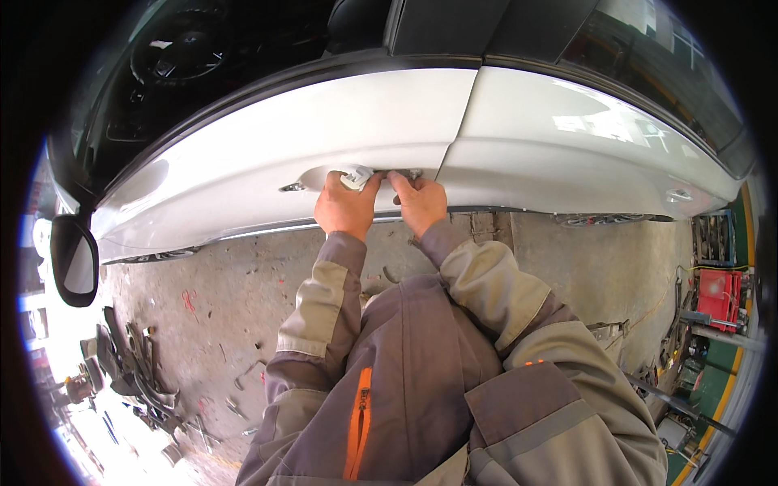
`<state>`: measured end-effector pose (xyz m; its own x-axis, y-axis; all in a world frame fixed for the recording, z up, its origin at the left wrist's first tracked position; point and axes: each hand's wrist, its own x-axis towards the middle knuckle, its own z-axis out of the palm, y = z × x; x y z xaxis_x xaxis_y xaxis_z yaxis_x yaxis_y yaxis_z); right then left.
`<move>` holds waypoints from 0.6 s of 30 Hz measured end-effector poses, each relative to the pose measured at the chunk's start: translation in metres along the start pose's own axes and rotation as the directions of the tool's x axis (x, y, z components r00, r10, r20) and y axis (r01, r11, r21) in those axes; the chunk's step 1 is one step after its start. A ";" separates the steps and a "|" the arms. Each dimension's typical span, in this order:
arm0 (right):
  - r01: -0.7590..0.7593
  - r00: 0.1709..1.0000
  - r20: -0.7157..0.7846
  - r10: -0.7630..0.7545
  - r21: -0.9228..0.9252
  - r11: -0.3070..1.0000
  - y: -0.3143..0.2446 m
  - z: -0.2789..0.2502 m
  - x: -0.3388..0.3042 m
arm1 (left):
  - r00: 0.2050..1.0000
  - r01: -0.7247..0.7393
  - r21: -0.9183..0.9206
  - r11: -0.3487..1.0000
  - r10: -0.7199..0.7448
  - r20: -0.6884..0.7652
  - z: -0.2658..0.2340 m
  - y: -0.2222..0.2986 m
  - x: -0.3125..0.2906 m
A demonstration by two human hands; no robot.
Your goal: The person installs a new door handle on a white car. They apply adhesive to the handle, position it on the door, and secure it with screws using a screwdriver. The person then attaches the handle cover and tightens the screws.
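Note:
I face the side of a white car, at the front door (389, 105), whose outer handle area lies under my hands. In my left hand (344, 212) is a small white round piece (355, 178) with dark print, held between thumb and fingers; it looks like a tape roll. My right hand (423, 204) is closed in a pinch just to its right, close to a dark slot with a small metal part (416, 173) in the door. What its fingertips grip is hidden. A small dark opening (292, 187) shows in the door left of my left hand.
The rear door (583, 130) adjoins on the right. A side mirror (74, 259) sticks out at the left. Dark car parts and tools (134, 364) lie on the concrete floor (211, 283) at lower left. A red case (718, 296) stands at the right.

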<state>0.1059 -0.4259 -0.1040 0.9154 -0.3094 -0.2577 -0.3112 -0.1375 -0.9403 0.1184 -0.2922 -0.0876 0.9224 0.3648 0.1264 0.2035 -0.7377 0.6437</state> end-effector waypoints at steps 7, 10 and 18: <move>-0.268 0.963 0.161 0.215 0.543 0.796 0.003 0.010 -0.011 | 1.000 0.002 -0.012 1.000 -0.001 0.021 -0.003 0.000 0.001; -0.399 0.916 0.288 0.279 0.725 0.561 0.001 0.011 -0.013 | 1.000 0.001 -0.005 1.000 -0.001 0.029 -0.004 0.001 0.002; -0.366 0.929 0.279 0.242 0.783 0.503 -0.001 0.023 -0.013 | 0.998 -0.017 0.009 1.000 0.016 0.053 -0.004 -0.002 0.005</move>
<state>0.0996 -0.4002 -0.1047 0.8467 -0.0580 -0.5290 -0.2920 0.7804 -0.5529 0.1211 -0.2867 -0.0857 0.9418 0.3220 0.0967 0.1908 -0.7487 0.6349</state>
